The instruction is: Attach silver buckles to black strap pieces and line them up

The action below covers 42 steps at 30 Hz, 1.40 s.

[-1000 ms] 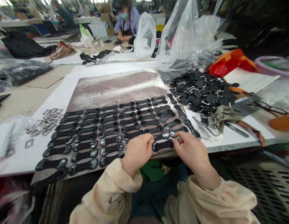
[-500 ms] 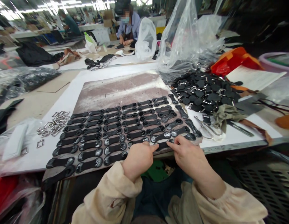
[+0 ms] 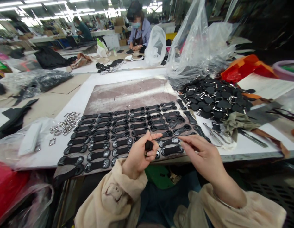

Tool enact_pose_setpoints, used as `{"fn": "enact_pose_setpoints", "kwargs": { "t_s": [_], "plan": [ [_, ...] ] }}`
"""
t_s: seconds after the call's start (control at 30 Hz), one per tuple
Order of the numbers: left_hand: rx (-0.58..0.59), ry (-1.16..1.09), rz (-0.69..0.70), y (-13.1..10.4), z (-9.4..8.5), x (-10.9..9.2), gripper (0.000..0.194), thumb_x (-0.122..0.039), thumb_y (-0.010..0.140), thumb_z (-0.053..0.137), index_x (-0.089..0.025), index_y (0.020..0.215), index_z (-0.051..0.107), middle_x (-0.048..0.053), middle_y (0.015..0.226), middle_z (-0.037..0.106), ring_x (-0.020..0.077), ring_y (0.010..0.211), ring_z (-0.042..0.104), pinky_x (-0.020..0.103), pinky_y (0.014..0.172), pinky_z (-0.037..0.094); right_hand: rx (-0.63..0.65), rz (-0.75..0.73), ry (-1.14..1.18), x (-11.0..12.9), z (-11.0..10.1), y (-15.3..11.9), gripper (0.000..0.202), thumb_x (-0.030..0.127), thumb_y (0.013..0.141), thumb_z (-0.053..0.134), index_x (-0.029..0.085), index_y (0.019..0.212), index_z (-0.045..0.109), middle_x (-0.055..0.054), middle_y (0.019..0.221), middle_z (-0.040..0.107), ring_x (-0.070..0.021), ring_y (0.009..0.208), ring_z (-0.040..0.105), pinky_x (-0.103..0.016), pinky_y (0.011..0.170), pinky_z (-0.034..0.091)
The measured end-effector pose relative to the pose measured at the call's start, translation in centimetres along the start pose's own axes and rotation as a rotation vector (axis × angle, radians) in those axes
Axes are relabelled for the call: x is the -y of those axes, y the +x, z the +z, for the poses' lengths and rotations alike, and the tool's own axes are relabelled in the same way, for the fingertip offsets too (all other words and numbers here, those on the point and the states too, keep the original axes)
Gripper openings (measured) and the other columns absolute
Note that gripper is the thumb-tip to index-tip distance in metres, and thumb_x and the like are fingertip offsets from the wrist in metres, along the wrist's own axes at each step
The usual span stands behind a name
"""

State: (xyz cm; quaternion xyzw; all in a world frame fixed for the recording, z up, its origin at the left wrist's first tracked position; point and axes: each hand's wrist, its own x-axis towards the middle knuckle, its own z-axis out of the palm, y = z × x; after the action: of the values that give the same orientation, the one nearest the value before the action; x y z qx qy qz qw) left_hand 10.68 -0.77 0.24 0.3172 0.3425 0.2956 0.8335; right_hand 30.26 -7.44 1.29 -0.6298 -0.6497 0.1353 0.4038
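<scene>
My left hand [image 3: 140,155] is closed on a small black piece [image 3: 148,145], probably a folded black tab, with the index finger stretched to the right. Most of that piece is hidden by the fingers. My right hand [image 3: 205,153] hovers over the right side of the rows, fingers stretched forward, thumb and index tips a little apart, nothing visible in them. Beneath its tips lies a black dumbbell-shaped tab [image 3: 169,142] with a shiny wet-looking end. Several rows of such tabs cover the near half of a brownish sheet [image 3: 130,91].
Metal rectangular rings [image 3: 67,123] lie loose at the left. On the right stands a heap of black tabs with metal rings [image 3: 212,96], beside scissors-like metal tools [image 3: 214,134] and a crumpled cloth [image 3: 240,123]. Clear plastic bags [image 3: 189,47] rise behind. A co-worker [image 3: 139,31] sits across.
Both hands have lifted off a tab at the near edge. My left hand has turned over and shows a black piece in its fingers; the right has moved right. The view has shifted.
</scene>
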Motion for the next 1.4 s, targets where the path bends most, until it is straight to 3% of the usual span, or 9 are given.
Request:
{"fn": "enact_pose_setpoints", "kwargs": {
  "t_s": [0.1,0.2,0.37,0.53,0.8,0.9,1.03,1.17,1.4],
  "plan": [
    [0.002,-0.386,-0.099,0.4,-0.4,0.1,0.045,-0.049,0.088,0.039,-0.011,0.101,0.057,-0.001,0.064,0.043,0.0035,0.045,0.032,0.013,0.038,0.022,0.139,-0.101,0.055,2.1,0.6,1.3,0.02,0.024,0.089,0.051,0.022,0.102,0.066,-0.005,0.096,0.062,-0.0181,0.085,0.06,-0.028,0.076,0.047],
    [-0.016,-0.504,-0.09,0.7,-0.6,0.5,0.045,-0.05,0.087,0.04,-0.01,0.099,0.057,0.004,0.072,0.052,0.0078,0.054,0.047,0.015,0.044,0.035,0.243,-0.177,0.054,3.4,1.3,2.8,0.021,0.022,0.088,0.052,0.024,0.103,0.066,-0.004,0.096,0.062,-0.0172,0.086,0.059,-0.027,0.076,0.047],
    [-0.036,-0.551,-0.025,0.9,-0.3,0.8,0.036,-0.041,0.089,0.041,-0.01,0.096,0.058,0.01,0.084,0.061,0.0175,0.075,0.061,0.028,0.065,0.051,0.36,-0.164,-0.023,3.2,2.5,3.4,0.029,0.019,0.083,0.056,0.028,0.11,0.063,-0.002,0.096,0.06,-0.0137,0.072,0.058,-0.024,0.064,0.047],
    [-0.175,-0.513,0.055,1.3,0.0,1.4,0.02,-0.014,0.084,0.046,-0.011,0.099,0.058,0.011,0.097,0.064,0.018,0.091,0.063,0.032,0.086,0.05,0.427,-0.187,-0.078,2.3,3.3,1.9,0.035,0.021,0.078,0.063,0.025,0.112,0.06,-0.005,0.107,0.057,-0.0152,0.074,0.059,-0.027,0.066,0.05],
    [-0.124,-0.43,0.104,1.1,0.7,1.7,0.025,-0.017,0.088,0.043,-0.013,0.108,0.059,0.013,0.118,0.06,0.0191,0.111,0.056,0.03,0.095,0.045,0.391,-0.256,-0.049,1.6,4.7,1.3,0.013,0.019,0.086,0.055,0.022,0.09,0.067,-0.005,0.096,0.063,-0.0172,0.088,0.06,-0.028,0.078,0.048],
    [-0.046,-0.406,0.089,0.9,0.6,1.6,0.026,-0.015,0.087,0.045,-0.012,0.108,0.059,0.013,0.121,0.058,0.0192,0.111,0.056,0.029,0.092,0.046,0.328,-0.141,0.058,1.5,4.1,1.6,0.018,0.019,0.087,0.051,0.021,0.078,0.066,-0.002,0.083,0.064,-0.0156,0.078,0.06,-0.026,0.073,0.046],
    [-0.024,-0.378,0.081,0.8,0.3,1.3,0.024,-0.014,0.085,0.049,-0.012,0.105,0.061,0.013,0.115,0.061,0.0201,0.108,0.058,0.032,0.093,0.046,0.346,0.218,0.322,0.8,2.7,2.3,0.018,0.031,0.086,0.053,0.019,0.075,0.06,0.002,0.06,0.058,-0.0135,0.058,0.056,-0.024,0.059,0.043],
    [-0.091,-0.237,0.041,0.8,0.2,1.0,0.023,-0.013,0.078,0.062,-0.013,0.101,0.064,0.009,0.104,0.063,0.0121,0.083,0.062,0.021,0.069,0.05,0.44,0.454,0.72,0.2,2.0,2.7,0.02,0.038,0.082,0.056,0.018,0.078,0.057,0.002,0.058,0.056,-0.0126,0.054,0.054,-0.023,0.054,0.043],
    [-0.042,-0.004,0.055,1.0,0.3,1.4,0.027,-0.03,0.066,0.076,-0.009,0.08,0.064,-0.006,0.053,0.041,0.0012,0.044,0.03,0.016,0.04,0.017,0.497,0.497,0.811,-0.1,2.1,2.6,0.022,0.039,0.079,0.06,0.017,0.076,0.058,0.002,0.063,0.056,-0.0093,0.051,0.047,-0.021,0.049,0.037]
  ]
}}
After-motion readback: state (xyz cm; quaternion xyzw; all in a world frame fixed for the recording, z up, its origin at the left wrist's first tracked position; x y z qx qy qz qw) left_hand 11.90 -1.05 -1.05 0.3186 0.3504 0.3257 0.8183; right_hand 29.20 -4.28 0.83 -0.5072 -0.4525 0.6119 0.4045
